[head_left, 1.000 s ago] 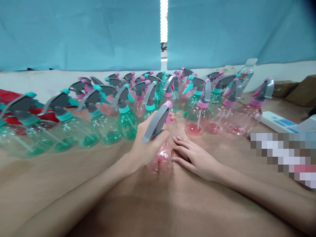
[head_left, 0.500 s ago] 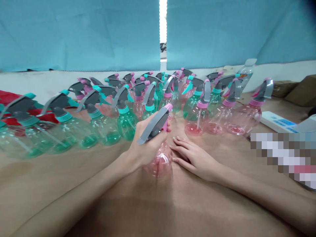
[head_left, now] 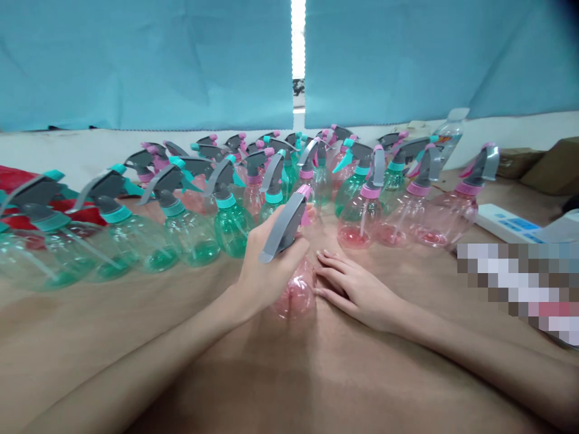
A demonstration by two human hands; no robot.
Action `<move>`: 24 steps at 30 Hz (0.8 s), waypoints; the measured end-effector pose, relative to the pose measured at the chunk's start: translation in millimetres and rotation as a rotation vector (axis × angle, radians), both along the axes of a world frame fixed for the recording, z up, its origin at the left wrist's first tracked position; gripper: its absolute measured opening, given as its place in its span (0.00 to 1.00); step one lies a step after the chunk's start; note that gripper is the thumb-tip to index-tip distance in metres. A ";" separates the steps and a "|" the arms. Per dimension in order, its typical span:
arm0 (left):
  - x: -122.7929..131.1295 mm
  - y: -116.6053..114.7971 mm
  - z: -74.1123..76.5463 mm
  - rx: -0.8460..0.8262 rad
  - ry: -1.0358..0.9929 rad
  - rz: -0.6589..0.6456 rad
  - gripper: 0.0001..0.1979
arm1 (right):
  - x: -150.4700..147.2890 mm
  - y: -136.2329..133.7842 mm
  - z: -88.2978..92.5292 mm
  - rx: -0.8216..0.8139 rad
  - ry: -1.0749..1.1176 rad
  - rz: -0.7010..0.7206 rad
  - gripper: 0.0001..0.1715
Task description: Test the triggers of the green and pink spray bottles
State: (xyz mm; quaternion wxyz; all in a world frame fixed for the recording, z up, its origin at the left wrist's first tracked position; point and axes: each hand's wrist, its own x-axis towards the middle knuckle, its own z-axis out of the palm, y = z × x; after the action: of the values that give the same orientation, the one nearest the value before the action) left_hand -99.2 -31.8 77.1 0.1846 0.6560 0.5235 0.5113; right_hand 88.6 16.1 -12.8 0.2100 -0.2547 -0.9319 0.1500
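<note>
My left hand (head_left: 274, 259) is wrapped round the neck of a pink spray bottle (head_left: 296, 296) at the middle of the table. The bottle's grey and pink trigger head sticks up above my fist, pointing away from me. My right hand (head_left: 355, 286) lies flat on the tabletop just right of the bottle, fingers stretched toward it and holding nothing. Whether its fingertips touch the bottle I cannot tell. Beyond my left hand stands a green spray bottle (head_left: 233, 226) with a turquoise collar. Past my right hand is another pink spray bottle (head_left: 359, 223).
Several green and pink spray bottles fill the back and left of the brown table (head_left: 190, 374). A white device with blue markings (head_left: 513, 223) lies at the right, near a cardboard box (head_left: 554, 166). Behind them stands a clear plastic bottle (head_left: 447, 141). Blue curtains (head_left: 149, 66) hang at the back.
The pink bottle's trigger head has turned slightly and now stands more upright, with my left hand moved slightly along with it. My right hand has stayed almost in place.
</note>
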 end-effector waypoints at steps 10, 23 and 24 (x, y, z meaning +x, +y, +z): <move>-2.1 2.7 -1.0 0.023 -0.007 -0.016 0.15 | 0.3 0.4 -1.2 -0.001 -0.008 -0.004 0.25; -0.6 3.0 -0.7 0.043 0.006 0.005 0.12 | -0.2 -0.4 -0.6 0.002 0.004 -0.007 0.24; -0.5 3.1 -0.6 0.036 0.001 0.002 0.13 | -0.2 -0.5 -0.3 0.006 -0.004 -0.008 0.24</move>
State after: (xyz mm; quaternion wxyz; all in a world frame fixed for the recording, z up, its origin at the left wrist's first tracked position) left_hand -99.7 -28.7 76.5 0.1721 0.6591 0.5151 0.5203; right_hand 88.4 15.7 -13.2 0.2095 -0.2582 -0.9317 0.1461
